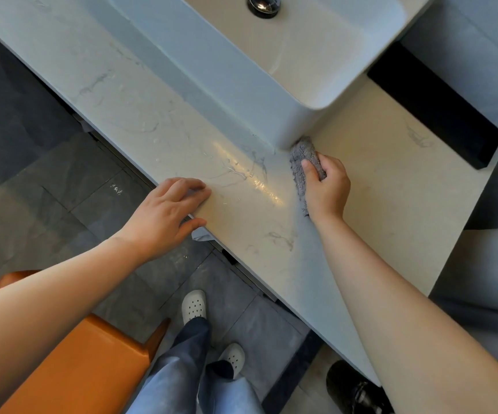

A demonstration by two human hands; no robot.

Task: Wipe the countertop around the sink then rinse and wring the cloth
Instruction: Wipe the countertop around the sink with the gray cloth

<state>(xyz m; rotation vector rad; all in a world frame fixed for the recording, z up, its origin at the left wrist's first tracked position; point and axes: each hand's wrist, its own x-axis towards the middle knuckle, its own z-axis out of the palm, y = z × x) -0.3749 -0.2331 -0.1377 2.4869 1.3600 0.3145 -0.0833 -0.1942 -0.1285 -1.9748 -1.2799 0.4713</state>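
Observation:
A grey fluffy cloth [300, 158] lies pressed on the pale marble countertop [158, 121], right at the near corner of the white vessel sink [271, 94]. My right hand [326, 186] grips the cloth, thumb on top and fingers curled round it. My left hand [167, 209] rests flat on the countertop's front edge, fingers straight and holding nothing. Wet streaks shine on the counter between the two hands. The sink's dark metal drain [263, 6] shows at the top.
An orange stool [86, 363] stands on the grey tiled floor at lower left, by my legs and white clogs [193, 306]. A black round object [355, 389] sits low at the right. A dark gap [438, 115] runs behind the counter's right end.

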